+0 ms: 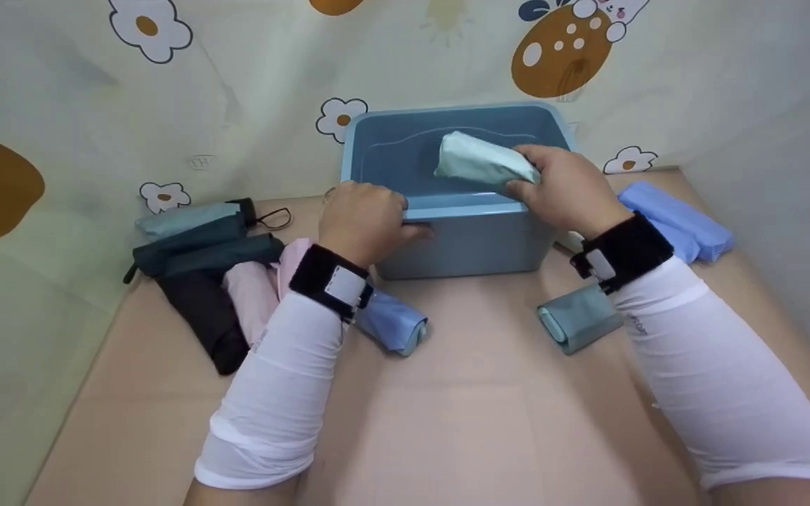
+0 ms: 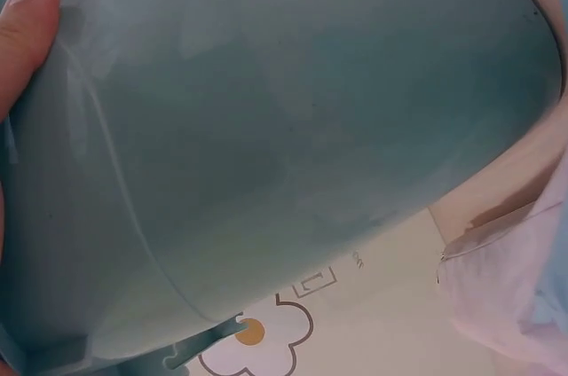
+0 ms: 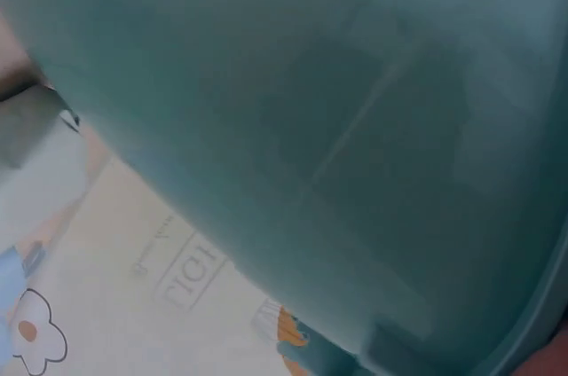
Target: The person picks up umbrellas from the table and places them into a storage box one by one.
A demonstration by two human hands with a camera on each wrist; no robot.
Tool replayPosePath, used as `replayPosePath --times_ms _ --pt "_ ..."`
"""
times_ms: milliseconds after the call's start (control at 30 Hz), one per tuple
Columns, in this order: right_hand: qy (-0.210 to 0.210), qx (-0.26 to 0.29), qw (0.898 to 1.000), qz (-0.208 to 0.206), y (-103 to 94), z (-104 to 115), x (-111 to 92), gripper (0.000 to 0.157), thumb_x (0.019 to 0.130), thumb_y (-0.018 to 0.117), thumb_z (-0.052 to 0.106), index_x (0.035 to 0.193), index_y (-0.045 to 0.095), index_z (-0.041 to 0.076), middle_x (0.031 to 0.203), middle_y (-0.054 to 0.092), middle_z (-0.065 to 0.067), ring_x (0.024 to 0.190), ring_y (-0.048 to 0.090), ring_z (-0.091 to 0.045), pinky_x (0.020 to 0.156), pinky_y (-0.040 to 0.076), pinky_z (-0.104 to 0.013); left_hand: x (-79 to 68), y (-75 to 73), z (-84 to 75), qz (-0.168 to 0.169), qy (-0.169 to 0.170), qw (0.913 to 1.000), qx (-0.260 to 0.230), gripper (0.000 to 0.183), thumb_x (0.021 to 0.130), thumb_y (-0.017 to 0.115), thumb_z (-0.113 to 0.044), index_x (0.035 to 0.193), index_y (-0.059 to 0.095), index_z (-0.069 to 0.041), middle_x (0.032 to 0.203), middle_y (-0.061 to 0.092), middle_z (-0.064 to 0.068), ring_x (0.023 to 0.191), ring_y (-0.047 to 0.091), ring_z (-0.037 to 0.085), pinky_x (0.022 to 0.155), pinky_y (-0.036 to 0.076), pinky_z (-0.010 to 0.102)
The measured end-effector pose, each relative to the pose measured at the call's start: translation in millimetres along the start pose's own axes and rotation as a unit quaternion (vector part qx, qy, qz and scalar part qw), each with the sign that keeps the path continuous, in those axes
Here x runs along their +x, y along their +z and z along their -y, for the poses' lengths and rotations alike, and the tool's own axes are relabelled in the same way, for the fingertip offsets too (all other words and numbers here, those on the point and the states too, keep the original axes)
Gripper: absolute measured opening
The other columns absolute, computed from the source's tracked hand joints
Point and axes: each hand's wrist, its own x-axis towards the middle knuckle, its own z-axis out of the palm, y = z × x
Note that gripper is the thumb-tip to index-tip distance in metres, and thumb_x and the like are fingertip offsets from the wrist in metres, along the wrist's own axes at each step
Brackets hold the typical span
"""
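Observation:
A blue plastic storage bin (image 1: 468,242) stands near the back of the table. My left hand (image 1: 363,218) grips its near rim at the left corner, and the thumb (image 2: 25,30) lies against the outer wall in the left wrist view. My right hand (image 1: 570,186) pinches one end of a mint-green fabric bundle (image 1: 482,160) and holds it over the bin's opening. The bin wall (image 3: 293,128) fills most of the right wrist view, which does not show the bundle. The bin's floor is hidden in the head view.
Left of the bin lie several folded umbrellas (image 1: 201,235), dark green, black (image 1: 201,316) and pink (image 1: 250,292). A blue roll (image 1: 394,323) is by my left wrist, and a grey-green roll (image 1: 577,320) by my right. Blue fabric bundles (image 1: 679,221) lie at the right. A patterned curtain (image 1: 250,84) hangs behind.

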Motion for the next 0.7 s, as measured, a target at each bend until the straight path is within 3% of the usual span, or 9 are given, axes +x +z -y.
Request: replayPosePath --times_ms 133,267,467,567,700 --pt "0.031 -0.028 0.996 0.083 -7.8 4 6 0.049 0.106 0.06 0.033 0.149 0.058 0.01 0.142 0.065 -0.017 0.124 0.061 -0.035 0.103 0.049 -0.058 -0.8 -2.0 -1.3 0.008 -0.004 0.9999 -0.011 0.065 0.087 0.069 -0.074 0.064 0.061 -0.014 0.06 0.056 -0.001 0.06 0.051 0.021 0.065 0.044 0.041" --pt "0.045 -0.041 0.992 0.115 -9.2 7 10 0.045 0.107 0.056 0.031 0.145 0.062 0.009 0.147 0.063 -0.018 0.133 0.059 -0.036 0.103 0.051 -0.058 -1.7 -2.5 -1.8 0.012 -0.015 0.9996 -0.019 0.064 0.086 0.071 -0.073 0.064 0.061 -0.014 0.06 0.055 -0.001 0.061 0.051 0.021 0.063 0.04 0.039" --pt "0.07 -0.039 0.995 0.058 -3.1 9 9 0.038 0.106 0.05 0.017 0.135 0.07 0.006 0.141 0.066 -0.02 0.12 0.063 -0.036 0.094 0.054 -0.053 -1.2 -2.2 -3.6 0.014 -0.025 0.9993 -0.022 0.064 0.086 0.07 -0.074 0.064 0.061 -0.014 0.059 0.054 -0.001 0.06 0.05 0.02 0.059 0.035 0.036" --pt "0.091 -0.023 0.996 0.007 0.8 11 8 0.038 0.106 0.048 0.015 0.136 0.07 0.005 0.14 0.068 -0.019 0.126 0.063 -0.037 0.099 0.054 -0.054 -0.7 -2.1 -4.4 0.011 -0.029 0.9993 -0.02 0.065 0.086 0.071 -0.074 0.064 0.061 -0.014 0.059 0.054 -0.001 0.061 0.05 0.02 0.059 0.036 0.036" --pt "0.097 -0.011 0.995 -0.027 4.7 12 9 0.037 0.108 0.049 0.015 0.138 0.069 0.004 0.14 0.066 -0.022 0.135 0.059 -0.039 0.105 0.052 -0.054 -0.1 -1.2 -5.3 0.01 -0.036 0.9992 -0.016 0.064 0.086 0.071 -0.073 0.064 0.062 -0.014 0.061 0.054 -0.001 0.062 0.051 0.022 0.061 0.042 0.04"
